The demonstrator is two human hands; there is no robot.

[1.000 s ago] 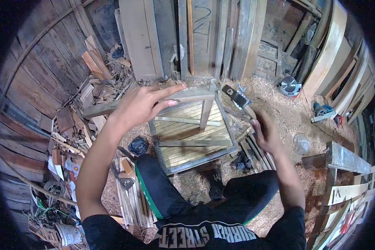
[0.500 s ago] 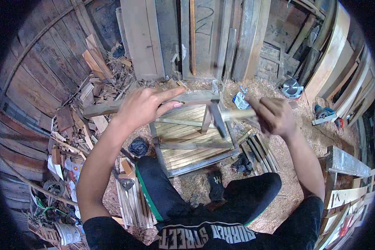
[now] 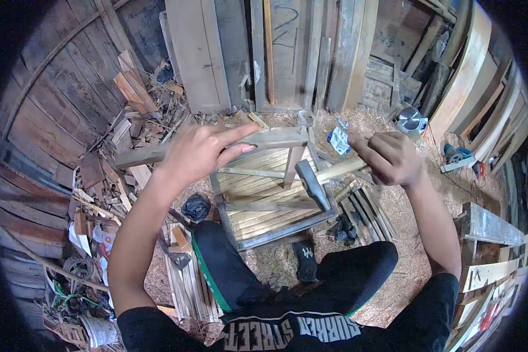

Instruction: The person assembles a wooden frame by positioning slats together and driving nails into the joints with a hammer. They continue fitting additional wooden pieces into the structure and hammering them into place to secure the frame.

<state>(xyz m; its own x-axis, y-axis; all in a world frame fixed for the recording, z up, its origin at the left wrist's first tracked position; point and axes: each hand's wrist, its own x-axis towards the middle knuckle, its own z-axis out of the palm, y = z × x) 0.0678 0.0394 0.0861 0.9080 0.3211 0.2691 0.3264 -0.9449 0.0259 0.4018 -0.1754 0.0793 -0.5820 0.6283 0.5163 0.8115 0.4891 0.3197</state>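
Observation:
My right hand (image 3: pixel 390 157) is wrapped around the wooden handle of a hammer (image 3: pixel 314 183). Its dark metal head hangs over the slatted wooden frame, below the beam's right end. Across the wooden beam (image 3: pixel 278 138) lies my left hand (image 3: pixel 199 149), with the index finger along the far edge and the thumb along the near side. The beam passes between them; the other fingers are partly hidden. A short upright post (image 3: pixel 293 165) meets the beam near its right end. Beneath is the slatted wooden frame (image 3: pixel 270 236), in front of my knees.
Scrap wood (image 3: pixel 123 132) is heaped at the left. Boards (image 3: pixel 199 58) lean on the back wall. A circular saw blade (image 3: pixel 409 120) and a blue power tool (image 3: pixel 455 154) lie at the right. Black plastic bags (image 3: pixel 195 207) and wood strips (image 3: pixel 366 217) flank the frame.
The hammer head has shifted slightly right and down, away from the beam's end, and my right hand shows less blur. My left hand stays on the beam with little movement.

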